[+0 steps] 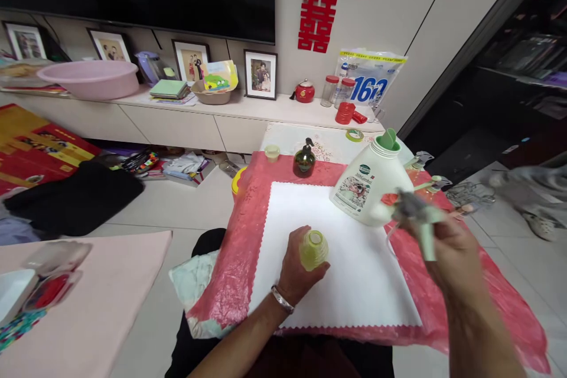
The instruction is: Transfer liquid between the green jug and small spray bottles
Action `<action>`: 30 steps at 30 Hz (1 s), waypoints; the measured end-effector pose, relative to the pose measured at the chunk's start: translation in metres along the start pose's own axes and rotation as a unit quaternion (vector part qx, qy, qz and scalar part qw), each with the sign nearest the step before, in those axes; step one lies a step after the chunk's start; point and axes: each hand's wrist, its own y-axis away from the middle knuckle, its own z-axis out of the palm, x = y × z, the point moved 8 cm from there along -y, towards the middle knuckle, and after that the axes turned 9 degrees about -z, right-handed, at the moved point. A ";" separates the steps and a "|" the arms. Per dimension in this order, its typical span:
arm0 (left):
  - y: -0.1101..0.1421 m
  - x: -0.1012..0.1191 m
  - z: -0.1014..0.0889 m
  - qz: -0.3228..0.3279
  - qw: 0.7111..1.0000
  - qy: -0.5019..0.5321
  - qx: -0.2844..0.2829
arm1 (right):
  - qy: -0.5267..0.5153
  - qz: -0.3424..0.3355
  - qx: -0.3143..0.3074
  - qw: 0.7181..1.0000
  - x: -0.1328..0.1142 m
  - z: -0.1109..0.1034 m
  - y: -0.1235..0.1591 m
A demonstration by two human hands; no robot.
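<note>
My left hand (pixel 297 263) is wrapped round a small yellow-green ribbed bottle (pixel 313 251), which stands uncapped on or just above a white mat (pixel 354 283). Off to the right, my right hand (pixel 449 245) grips a grey and pale-green piece (pixel 419 212) that looks like a spray head; motion smears it. A thin pale tube seems to curve below it. Just beyond that hand stands a large white detergent jug (pixel 370 183), its mouth open and a green spout inside. At the mat's far edge is a dark green pump bottle (pixel 304 159).
A red plastic cover (pixel 230 248) lies under the mat. Clear spray bottles (pixel 427 186) stand at the right. Near the back are a small pale cup (pixel 271 152) and a roll of green tape (pixel 354 135). Red-lidded jars (pixel 329 91) line the cabinet. A pink table (pixel 133 271) is left.
</note>
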 end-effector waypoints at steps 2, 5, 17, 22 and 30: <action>-0.005 0.000 -0.007 -0.005 1.000 -0.009 0.023 | 0.061 0.029 -0.086 0.994 0.031 0.021 0.020; -0.016 -0.002 -0.013 -0.016 0.999 -0.008 0.036 | 0.127 0.045 -0.161 0.978 0.065 0.053 0.051; -0.021 -0.027 -0.005 -0.050 0.998 0.020 0.029 | 0.256 0.105 0.046 0.960 0.093 -0.048 0.004; -0.021 -0.024 -0.005 -0.037 0.999 0.002 0.032 | 0.125 0.127 0.033 0.984 0.127 -0.029 -0.032; -0.024 -0.024 -0.004 -0.025 0.999 0.014 0.015 | 0.067 0.133 0.120 0.982 0.134 -0.020 -0.040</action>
